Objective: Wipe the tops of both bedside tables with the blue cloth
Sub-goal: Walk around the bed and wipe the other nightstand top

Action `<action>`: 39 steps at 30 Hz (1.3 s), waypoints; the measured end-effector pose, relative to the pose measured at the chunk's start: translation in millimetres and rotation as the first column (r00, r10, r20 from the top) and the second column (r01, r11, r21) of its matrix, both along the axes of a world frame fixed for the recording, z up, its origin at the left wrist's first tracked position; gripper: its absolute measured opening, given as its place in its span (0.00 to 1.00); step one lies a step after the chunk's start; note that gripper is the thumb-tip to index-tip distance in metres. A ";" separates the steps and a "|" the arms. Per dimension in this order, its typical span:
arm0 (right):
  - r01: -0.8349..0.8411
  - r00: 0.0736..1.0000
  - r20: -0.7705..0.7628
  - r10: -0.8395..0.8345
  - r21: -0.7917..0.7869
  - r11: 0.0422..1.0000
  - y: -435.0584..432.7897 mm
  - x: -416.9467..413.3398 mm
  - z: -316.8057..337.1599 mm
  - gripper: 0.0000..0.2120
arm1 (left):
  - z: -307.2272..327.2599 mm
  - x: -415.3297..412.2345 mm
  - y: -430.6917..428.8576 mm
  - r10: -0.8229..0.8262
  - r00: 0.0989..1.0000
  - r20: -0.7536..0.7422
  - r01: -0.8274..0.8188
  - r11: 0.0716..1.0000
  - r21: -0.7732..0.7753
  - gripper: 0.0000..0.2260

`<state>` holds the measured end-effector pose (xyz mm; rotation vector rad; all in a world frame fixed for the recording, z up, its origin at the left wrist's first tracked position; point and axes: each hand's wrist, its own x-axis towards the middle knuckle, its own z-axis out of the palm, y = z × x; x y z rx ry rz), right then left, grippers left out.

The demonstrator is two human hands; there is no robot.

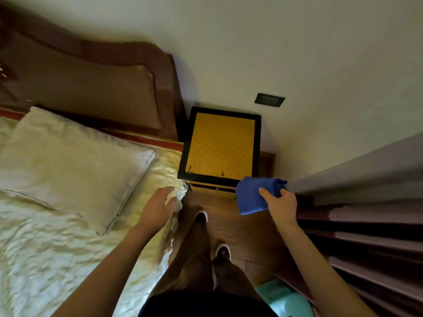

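**Cloth in hand at the bedside table**

The person stood facing the bedside table (220,146), which sat against the wall between the bed (68,225) and a curtain. Its yellow, black-framed top lay bare, with two small dark marks near the front edge. The right hand (280,205) gripped the blue cloth (251,195), bunched into a pad and held in the air just in front of the table's near right corner, apparently ready for wiping. The cloth had not yet touched the top. The left hand (160,208) was loose, fingers spread, resting on the bed's corner beside the table, probably for balance. No second table was in view.
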<state>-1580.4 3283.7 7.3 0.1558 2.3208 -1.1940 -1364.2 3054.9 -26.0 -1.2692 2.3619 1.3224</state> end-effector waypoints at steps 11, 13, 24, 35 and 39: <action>0.089 0.990 0.126 -0.059 -0.248 0.965 -141.8 -81.3 -111.8 0.11 | -131.5 -134.3 -105.1 0.115 0.993 0.035 -0.117 0.990 0.073 0.24; 0.147 0.973 0.205 -0.103 -0.213 0.966 -148.7 -79.6 -150.4 0.11 | -161.9 -146.0 -112.3 0.160 0.986 0.053 -0.164 0.984 0.075 0.25; 0.081 0.996 -0.047 -0.071 0.294 0.952 -111.0 -65.4 -205.5 0.29 | -237.0 -160.6 -117.1 0.140 0.980 0.140 -0.148 0.988 0.043 0.17; -0.656 0.259 -0.192 0.947 0.684 0.318 -168.8 -67.9 -298.3 0.36 | -269.6 -167.2 -125.3 0.346 0.937 -0.050 -0.335 0.929 0.157 0.18; -0.718 0.086 -0.290 0.953 0.646 0.261 -221.5 -73.3 -302.9 0.31 | -276.7 -165.1 -125.8 0.383 0.920 -0.088 -0.360 0.911 0.200 0.18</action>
